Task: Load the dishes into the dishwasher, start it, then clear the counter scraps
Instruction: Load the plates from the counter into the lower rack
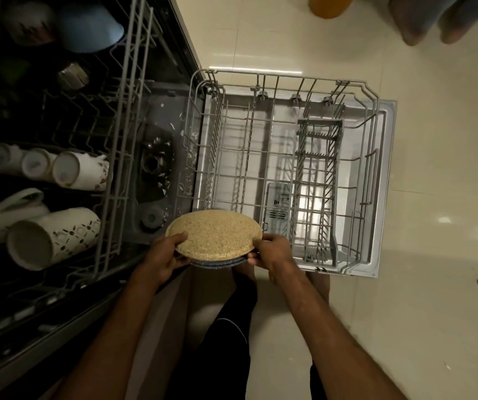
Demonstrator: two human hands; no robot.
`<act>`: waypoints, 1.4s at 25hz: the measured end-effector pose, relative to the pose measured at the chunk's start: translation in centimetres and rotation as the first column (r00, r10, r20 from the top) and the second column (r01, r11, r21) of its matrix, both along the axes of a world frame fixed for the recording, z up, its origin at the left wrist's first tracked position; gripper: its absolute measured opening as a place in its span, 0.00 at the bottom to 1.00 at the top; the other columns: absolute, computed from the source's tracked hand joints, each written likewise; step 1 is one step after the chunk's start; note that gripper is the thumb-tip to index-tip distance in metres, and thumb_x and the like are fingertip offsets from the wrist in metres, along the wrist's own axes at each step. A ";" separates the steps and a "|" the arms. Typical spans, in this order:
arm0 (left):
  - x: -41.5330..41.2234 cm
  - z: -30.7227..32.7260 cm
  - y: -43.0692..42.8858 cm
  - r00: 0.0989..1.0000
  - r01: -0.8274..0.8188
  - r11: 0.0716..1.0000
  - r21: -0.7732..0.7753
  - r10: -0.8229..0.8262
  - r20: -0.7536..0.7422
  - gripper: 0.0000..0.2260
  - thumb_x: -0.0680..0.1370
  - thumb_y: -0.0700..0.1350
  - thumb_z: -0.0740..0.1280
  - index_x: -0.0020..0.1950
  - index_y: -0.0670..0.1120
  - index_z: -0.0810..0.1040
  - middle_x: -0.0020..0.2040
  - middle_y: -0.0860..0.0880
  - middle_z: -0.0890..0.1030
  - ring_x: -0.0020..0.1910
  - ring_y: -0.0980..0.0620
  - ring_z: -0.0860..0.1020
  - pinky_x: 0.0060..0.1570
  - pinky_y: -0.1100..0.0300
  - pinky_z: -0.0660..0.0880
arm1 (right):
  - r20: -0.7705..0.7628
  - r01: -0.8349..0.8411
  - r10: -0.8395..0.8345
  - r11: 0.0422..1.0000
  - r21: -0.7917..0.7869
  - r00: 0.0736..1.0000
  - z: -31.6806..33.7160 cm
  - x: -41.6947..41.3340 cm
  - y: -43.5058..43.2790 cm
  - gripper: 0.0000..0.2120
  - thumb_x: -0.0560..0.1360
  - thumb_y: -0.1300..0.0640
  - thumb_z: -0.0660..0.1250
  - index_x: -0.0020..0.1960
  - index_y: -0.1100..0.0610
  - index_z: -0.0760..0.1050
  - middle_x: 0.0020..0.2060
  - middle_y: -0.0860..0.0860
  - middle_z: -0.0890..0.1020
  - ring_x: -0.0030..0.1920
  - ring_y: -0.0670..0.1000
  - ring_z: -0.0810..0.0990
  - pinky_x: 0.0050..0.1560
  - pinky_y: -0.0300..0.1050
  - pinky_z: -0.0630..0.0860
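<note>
Two hands hold a stack of plates [216,246] between them, low in the view and close to the body. The left hand [168,255] grips the near left edge, thumb curled over the rim of the top plate [214,233] and fingers tucked underneath. The right hand [272,259] grips the right edge, fingers bent round the rims. The top plate is round, tan and finely speckled, and lies almost flat with one broad side up. Beneath it shows the rim of a blue plate [217,263]; how many plates the stack holds cannot be told. The stack hovers over the near left corner of the lower rack [246,157], which is pulled out over the open dishwasher door [384,174]. The rack lies straight ahead of the hands and a little to the right, so the right hand is the nearer one to its middle. Rows of upright wire tines run away from the person along the rack's left half. A grey cutlery basket [318,183] stands in the right half, its long side also running away. No dishes show in this rack. By the look of it, each plate needs tipping from flat onto its edge, then lowering between the tines ahead. Further left, the upper rack [129,90] holds white patterned mugs [79,173] and a blue bowl [90,24].
</note>
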State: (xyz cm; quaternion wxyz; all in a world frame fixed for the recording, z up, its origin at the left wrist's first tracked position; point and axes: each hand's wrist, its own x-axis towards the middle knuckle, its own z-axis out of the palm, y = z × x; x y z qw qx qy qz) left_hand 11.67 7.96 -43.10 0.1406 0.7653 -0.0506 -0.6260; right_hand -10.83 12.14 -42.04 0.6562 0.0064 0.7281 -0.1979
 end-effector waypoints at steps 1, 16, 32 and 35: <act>-0.4 -0.2 -0.1 1.000 0.017 1.000 0.021 -0.017 0.001 0.14 0.80 0.39 0.65 0.66 0.42 0.73 0.46 0.46 0.80 0.42 0.49 0.79 0.29 0.57 0.79 | -0.013 -0.021 0.021 1.000 0.013 1.000 -0.3 -0.3 0.0 0.12 0.81 0.65 0.63 0.64 0.67 0.73 0.36 0.57 0.80 0.31 0.49 0.79 0.27 0.39 0.80; -1.3 -3.3 -0.5 0.983 0.141 0.990 0.027 -0.143 0.115 0.13 0.83 0.39 0.61 0.68 0.39 0.70 0.47 0.46 0.77 0.40 0.50 0.77 0.26 0.59 0.79 | -0.074 -0.213 0.208 0.975 -0.068 0.975 -3.7 -1.0 0.4 0.15 0.78 0.66 0.67 0.64 0.66 0.75 0.50 0.63 0.84 0.42 0.54 0.81 0.39 0.46 0.79; -2.1 2.0 1.1 0.712 0.570 0.813 -0.116 -0.419 0.564 0.12 0.78 0.34 0.65 0.62 0.38 0.75 0.59 0.38 0.79 0.57 0.39 0.78 0.58 0.47 0.75 | -0.164 -0.439 0.422 0.895 -0.081 0.891 1.7 -0.7 1.2 0.08 0.79 0.62 0.66 0.55 0.63 0.80 0.50 0.62 0.84 0.43 0.56 0.80 0.44 0.50 0.76; -3.7 6.6 2.5 0.721 0.616 0.765 -0.188 -0.452 0.525 0.09 0.78 0.34 0.66 0.58 0.38 0.79 0.55 0.38 0.82 0.54 0.40 0.80 0.57 0.49 0.77 | -0.119 -0.484 0.471 0.866 -0.126 0.874 6.6 -0.8 0.7 0.05 0.80 0.61 0.64 0.46 0.56 0.77 0.47 0.60 0.84 0.39 0.54 0.79 0.37 0.45 0.74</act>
